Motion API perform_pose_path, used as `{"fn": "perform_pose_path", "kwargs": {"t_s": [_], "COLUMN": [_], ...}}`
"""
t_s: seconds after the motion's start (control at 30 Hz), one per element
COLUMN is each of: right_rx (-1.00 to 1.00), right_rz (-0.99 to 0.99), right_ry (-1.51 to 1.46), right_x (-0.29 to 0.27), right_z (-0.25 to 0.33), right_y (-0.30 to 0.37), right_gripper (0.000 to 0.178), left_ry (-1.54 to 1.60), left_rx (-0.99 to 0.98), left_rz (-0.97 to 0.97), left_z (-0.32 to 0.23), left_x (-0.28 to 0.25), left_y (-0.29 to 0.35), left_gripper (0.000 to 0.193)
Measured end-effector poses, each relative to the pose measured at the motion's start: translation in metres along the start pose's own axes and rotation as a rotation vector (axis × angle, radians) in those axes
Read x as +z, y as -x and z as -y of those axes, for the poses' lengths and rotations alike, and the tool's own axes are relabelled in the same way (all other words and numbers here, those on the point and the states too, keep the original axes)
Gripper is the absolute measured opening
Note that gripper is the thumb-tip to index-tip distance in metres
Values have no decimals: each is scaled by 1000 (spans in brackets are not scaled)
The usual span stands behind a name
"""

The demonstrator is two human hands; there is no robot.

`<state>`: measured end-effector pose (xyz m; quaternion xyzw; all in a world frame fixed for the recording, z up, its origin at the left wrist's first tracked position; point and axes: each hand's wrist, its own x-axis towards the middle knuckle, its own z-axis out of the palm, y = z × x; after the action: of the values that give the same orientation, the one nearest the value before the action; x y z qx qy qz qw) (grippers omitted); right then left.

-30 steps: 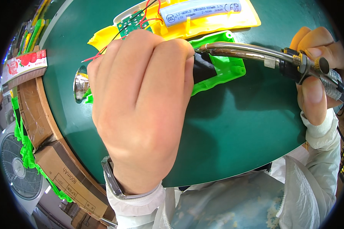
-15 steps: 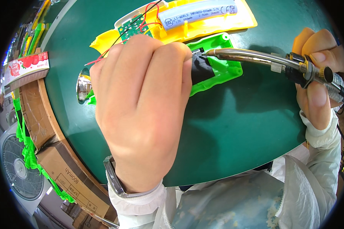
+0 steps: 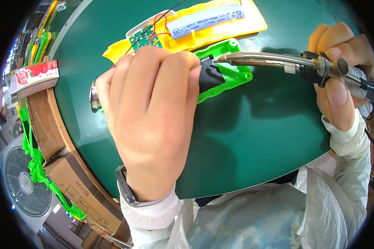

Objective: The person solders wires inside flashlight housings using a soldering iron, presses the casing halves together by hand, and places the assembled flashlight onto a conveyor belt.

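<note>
My left hand (image 3: 151, 112) lies over a green plastic casing half (image 3: 232, 79), its fingers bent and closed. The fingertips and whatever they pinch are hidden beneath the hand. A shiny metal reflector cup (image 3: 94, 97) sticks out to the left of it. Inside the casing's right part sits a black piece (image 3: 210, 76) with a small metal contact at its upper edge. My right hand (image 3: 338, 95) is closed around a soldering iron (image 3: 262, 59) with a curved metal tube along it. Its tip is right by that contact; whether they touch I cannot tell.
Behind the green casing lies a yellow casing half (image 3: 253, 23) with a blue-grey cylindrical battery (image 3: 207, 23), a green circuit board (image 3: 141, 37) and red and black wires. Cartons (image 3: 81, 186), a red-and-white box (image 3: 35, 76) and a fan (image 3: 27, 182) stand beyond the table's left edge.
The view has shifted a little, so the casings and the soldering iron appear further left. Both hands keep their hold, and the iron's tip stays by the same contact.
</note>
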<state>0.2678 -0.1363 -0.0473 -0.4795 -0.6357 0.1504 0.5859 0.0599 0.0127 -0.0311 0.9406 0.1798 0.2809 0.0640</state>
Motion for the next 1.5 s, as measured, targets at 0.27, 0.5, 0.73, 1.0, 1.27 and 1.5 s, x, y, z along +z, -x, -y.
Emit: {"fn": "perform_pose_path", "kwargs": {"t_s": [0.27, 0.5, 0.73, 1.0, 1.27, 1.5], "right_rx": [46, 44, 26, -34, -117, -179], "right_rz": [59, 12, -146, -116, -136, -191], "right_ry": [56, 26, 8, 79, 84, 77], "right_x": [-1, 0, 21, 17, 15, 8], "right_z": [5, 4, 9, 12, 9, 11], "right_y": [-7, -4, -11, -10, -14, -19], "right_gripper": [33, 35, 38, 32, 25, 23], "left_ry": [-20, -16, -42, -100, -183, -139], "left_rx": [-17, -21, -87, -55, -11, -97], "left_rz": [35, 38, 247, 272, 141, 148], "left_z": [1, 2, 31, 38, 27, 1], "left_x": [-2, -12, -60, -56, -43, -37], "left_y": [-1, -4, -6, -3, -1, 1], "left_gripper": [15, 23, 43, 25, 16, 20]}}
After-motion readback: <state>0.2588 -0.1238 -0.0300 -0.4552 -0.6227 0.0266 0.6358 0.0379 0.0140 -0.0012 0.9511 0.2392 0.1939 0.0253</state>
